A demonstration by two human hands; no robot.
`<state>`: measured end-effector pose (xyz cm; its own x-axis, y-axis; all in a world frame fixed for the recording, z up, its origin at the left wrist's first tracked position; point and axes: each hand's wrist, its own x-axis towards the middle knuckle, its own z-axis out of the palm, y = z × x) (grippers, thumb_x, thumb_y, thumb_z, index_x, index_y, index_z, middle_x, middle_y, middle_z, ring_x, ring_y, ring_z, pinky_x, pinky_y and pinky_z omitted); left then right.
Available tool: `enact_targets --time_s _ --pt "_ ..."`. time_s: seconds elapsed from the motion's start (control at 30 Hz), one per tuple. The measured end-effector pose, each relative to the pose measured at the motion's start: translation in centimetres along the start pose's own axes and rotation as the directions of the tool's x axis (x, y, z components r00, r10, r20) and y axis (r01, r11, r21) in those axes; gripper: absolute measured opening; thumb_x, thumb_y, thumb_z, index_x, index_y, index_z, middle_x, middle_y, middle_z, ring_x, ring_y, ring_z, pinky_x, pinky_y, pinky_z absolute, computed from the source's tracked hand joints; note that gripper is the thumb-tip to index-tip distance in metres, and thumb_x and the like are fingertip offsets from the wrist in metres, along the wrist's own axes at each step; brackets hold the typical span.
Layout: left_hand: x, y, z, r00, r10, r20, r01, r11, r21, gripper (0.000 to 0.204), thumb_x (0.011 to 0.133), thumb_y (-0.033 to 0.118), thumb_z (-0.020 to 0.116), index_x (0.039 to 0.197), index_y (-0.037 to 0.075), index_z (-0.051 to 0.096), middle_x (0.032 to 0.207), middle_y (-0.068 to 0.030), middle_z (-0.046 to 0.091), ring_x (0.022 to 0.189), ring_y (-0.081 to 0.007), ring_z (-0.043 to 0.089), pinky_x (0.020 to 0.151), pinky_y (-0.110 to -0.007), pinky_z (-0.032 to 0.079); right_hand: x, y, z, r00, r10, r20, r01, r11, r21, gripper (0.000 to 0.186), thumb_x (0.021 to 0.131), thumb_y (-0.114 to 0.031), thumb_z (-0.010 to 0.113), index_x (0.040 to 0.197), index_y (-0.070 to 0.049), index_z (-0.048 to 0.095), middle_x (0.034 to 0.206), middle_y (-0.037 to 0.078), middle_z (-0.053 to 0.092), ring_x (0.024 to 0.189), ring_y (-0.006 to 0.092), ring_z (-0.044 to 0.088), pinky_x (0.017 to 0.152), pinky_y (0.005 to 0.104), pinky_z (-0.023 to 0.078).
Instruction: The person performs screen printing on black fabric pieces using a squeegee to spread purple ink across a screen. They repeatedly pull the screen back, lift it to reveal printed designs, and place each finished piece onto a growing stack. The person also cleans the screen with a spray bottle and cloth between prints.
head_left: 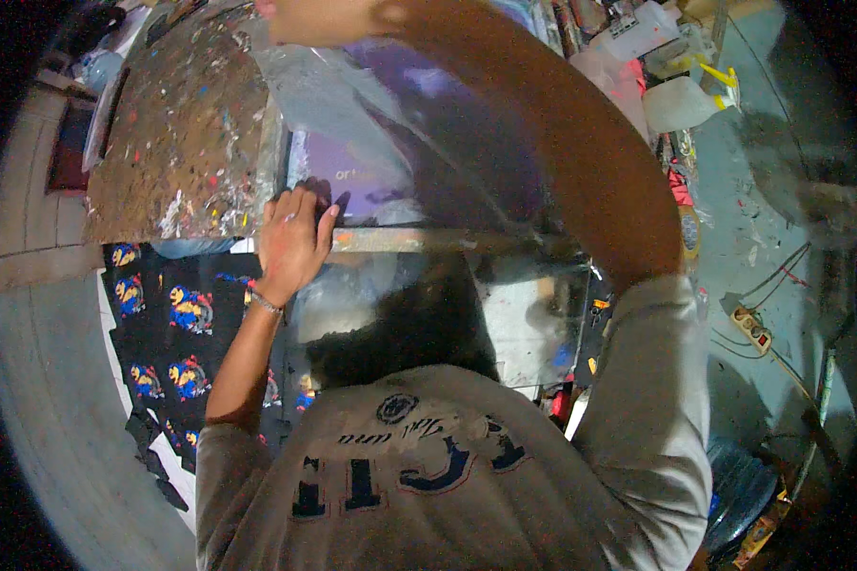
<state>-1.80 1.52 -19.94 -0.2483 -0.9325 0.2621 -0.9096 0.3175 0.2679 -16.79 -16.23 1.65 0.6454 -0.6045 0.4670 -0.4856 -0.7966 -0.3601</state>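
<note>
A flat printing frame (400,240) lies ahead of me, with a pale, stained near bar and a hazy purple panel (362,171) inside it. Over the frame's near left corner, the fingers of my left hand (293,247) are bent, with the thumb to their right. My right arm stretches across the purple panel to its far left side. At the upper edge of the picture, my right hand (324,24) is partly cut off; its fingers and anything in them are hidden. Shadow from the arm darkens the panel's right half.
A brown, paint-spattered board (181,124) adjoins the frame on the left. Black fabric with colourful prints (181,309) lies nearer. A glossy dark surface (390,305) is in front of me. To the right are a spray bottle (681,107) and, on the floor, a power strip (752,328) with cables.
</note>
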Motion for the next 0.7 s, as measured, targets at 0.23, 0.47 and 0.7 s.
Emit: enact_targets --time_s 0.23,0.47,0.7 --pt "0.5 0.5 -0.1 1.0 -0.003 -0.001 0.003 1.0 -0.031 0.029 0.097 0.03 0.059 0.099 0.002 0.061 0.094 -0.0153 0.061 0.091 -0.0349 0.058 0.083 -0.044 0.044 7.8 6.5 4.2 0.992 0.074 0.1 -0.044 0.96 -0.277 0.035 0.073 -0.017 0.076 0.105 -0.004 0.073 0.103 0.028 0.07 0.1 0.0435 0.068 0.082 0.0461 0.056" --pt "0.5 0.1 -0.3 1.0 -0.005 0.011 0.006 0.998 -0.063 0.029 0.096 0.031 0.061 0.097 0.003 0.061 0.094 -0.0147 0.061 0.091 -0.0346 0.058 0.082 -0.044 0.044 15.2 16.1 1.7 0.99 0.095 0.101 -0.008 0.768 -0.64 0.023 0.066 -0.014 0.07 0.082 0.002 0.074 0.088 0.028 0.07 0.087 0.0393 0.071 0.075 0.0448 0.057" --pt "0.4 -0.1 0.4 0.999 0.021 -0.03 -0.021 1.0 -0.021 0.028 0.094 0.031 0.062 0.091 0.004 0.063 0.092 -0.0119 0.06 0.091 -0.03 0.058 0.082 -0.042 0.043 14.6 20.4 -7.1 0.989 0.063 -0.133 -0.126 0.828 -0.546 0.021 0.066 -0.02 0.075 0.062 0.0 0.07 0.064 0.02 0.067 0.064 0.0313 0.071 0.061 0.0416 0.057"
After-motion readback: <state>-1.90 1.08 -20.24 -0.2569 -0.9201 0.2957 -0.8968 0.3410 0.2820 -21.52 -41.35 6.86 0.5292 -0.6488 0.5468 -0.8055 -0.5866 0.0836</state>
